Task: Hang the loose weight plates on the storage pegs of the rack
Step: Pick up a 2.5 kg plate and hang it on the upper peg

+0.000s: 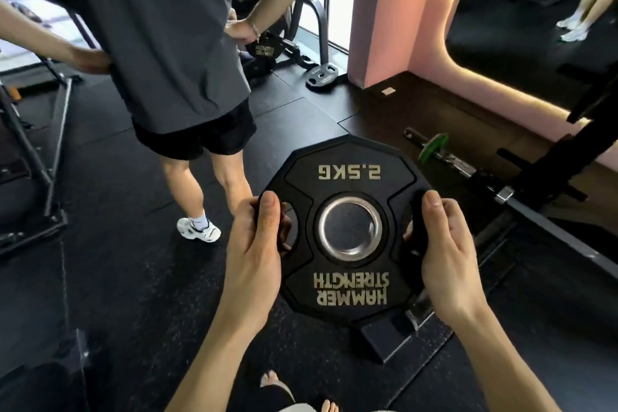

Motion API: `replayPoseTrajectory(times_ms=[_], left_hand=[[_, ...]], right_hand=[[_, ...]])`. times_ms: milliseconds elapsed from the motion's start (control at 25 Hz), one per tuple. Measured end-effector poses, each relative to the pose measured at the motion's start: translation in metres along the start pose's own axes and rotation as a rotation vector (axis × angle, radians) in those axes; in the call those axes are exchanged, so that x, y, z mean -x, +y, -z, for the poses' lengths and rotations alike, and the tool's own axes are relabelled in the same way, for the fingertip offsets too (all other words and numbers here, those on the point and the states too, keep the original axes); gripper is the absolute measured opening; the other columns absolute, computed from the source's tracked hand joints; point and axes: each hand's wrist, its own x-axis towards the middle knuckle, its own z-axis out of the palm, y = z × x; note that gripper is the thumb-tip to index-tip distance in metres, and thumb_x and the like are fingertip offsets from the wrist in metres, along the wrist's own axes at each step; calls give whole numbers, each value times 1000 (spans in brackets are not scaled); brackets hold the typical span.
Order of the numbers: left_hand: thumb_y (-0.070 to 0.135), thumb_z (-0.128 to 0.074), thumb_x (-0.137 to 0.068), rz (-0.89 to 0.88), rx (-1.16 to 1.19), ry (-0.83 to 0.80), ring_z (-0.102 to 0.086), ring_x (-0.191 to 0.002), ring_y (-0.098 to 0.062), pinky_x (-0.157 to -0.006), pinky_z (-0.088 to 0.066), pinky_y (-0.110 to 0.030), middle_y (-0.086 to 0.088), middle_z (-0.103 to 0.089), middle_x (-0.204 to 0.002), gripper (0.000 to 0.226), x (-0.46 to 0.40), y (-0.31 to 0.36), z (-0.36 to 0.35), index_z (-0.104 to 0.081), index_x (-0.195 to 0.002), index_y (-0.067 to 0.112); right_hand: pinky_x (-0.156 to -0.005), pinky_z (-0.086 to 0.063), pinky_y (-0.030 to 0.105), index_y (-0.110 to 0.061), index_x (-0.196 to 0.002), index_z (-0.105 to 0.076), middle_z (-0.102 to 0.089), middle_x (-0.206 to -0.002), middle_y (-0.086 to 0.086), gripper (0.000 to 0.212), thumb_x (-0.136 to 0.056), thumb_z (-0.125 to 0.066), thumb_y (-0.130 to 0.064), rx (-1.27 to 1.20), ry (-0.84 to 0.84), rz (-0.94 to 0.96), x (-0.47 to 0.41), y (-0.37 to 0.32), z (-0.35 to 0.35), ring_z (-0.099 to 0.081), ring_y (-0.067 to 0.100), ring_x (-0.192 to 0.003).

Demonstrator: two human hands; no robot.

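Observation:
A black 2.5 kg weight plate [347, 174] with a steel centre ring and gold lettering is held flat in front of me, its print upside down. My left hand [254, 264] grips its left cut-out handle. My right hand [444, 261] grips its right cut-out handle. Another black plate [321, 77] lies on the floor by the pink pillar. Black rack beams [568, 157] slant down at the right; no storage peg is clearly visible.
A person in a grey shirt and black shorts [174, 43] stands close ahead on the left, holding a dark plate [264, 49]. A barbell with a small green plate [434, 148] lies on the rack base at right. Machine frames [40, 157] stand at the left.

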Motion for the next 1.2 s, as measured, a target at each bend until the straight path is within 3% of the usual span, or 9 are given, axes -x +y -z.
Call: replayPoseTrajectory(times_ms=[120,280,360,560,720,840,920,1040,1200], left_hand=[[61,-48,-90,-8,16,-54,-54,-76,-13,-78,-46,-40,6,-57,-75,38,-82,-4,-6,-57,-85,24],[59,-45,-93,-48,-13,-120,-51,-67,-6,-66,-43,-27,10,-53,-67,39,-190,-6,-8,-52,-80,22],[59,-44,-92,-32,-21,-148,-51,-65,-10,-62,-44,-28,4,-53,-68,41,-250,-4,-6,-52,-80,21],[58,-45,-91,4,13,-278,-54,-77,-24,-73,-48,-45,-10,-58,-84,48,-380,-1,-18,-56,-94,11],[55,-46,-92,5,8,-308,-50,-74,-19,-66,-46,-31,0,-55,-76,38,-484,-8,-50,-55,-86,18],[53,-45,-89,-15,20,-344,-51,-64,-11,-58,-47,-22,8,-55,-69,35,-559,-16,-83,-53,-86,19],[53,-44,-89,-20,21,-356,-51,-61,-7,-55,-47,-20,8,-55,-68,37,-614,-21,-112,-51,-88,17],[53,-44,-89,-21,7,-372,-54,-60,-5,-53,-49,-19,7,-57,-69,39,-692,-19,-159,-52,-91,14],[47,-43,-92,-2,43,-404,-58,-59,-2,-52,-48,-18,10,-60,-67,36,-775,-21,-213,-52,-92,13]], right_hand=[[-60,-42,35,-19,-80,-50,-57,-63,-8,47,-92,-39,-63,-6,92,20,-61,-2,-33,-53,10,-57],[-63,-44,29,-12,-82,-50,-57,-63,-8,46,-97,-40,-54,-23,196,76,-139,-6,-80,-53,7,-60],[-62,-43,25,-10,-82,-49,-57,-61,-10,45,-99,-39,-51,-34,238,83,-182,-14,-109,-53,4,-59],[-66,-44,26,-12,-78,-50,-55,-66,-7,44,-101,-40,-49,-21,319,84,-286,-28,-156,-54,7,-64],[-61,-45,16,-13,-80,-50,-57,-62,-14,43,-99,-39,-50,-29,373,72,-385,-29,-181,-54,-1,-60],[-63,-47,23,-16,-79,-50,-58,-63,-14,41,-97,-41,-52,-48,391,78,-461,-27,-190,-55,-1,-61],[-63,-47,27,-19,-78,-50,-58,-64,-11,39,-97,-42,-52,-76,399,75,-521,-27,-191,-57,3,-61],[-55,-46,14,-12,-80,-50,-57,-60,-13,41,-97,-40,-48,-55,420,65,-608,-41,-187,-55,-4,-56],[-56,-47,14,-13,-82,-51,-57,-59,-12,37,-101,-40,-42,-42,439,51,-701,-50,-179,-56,-2,-56]])
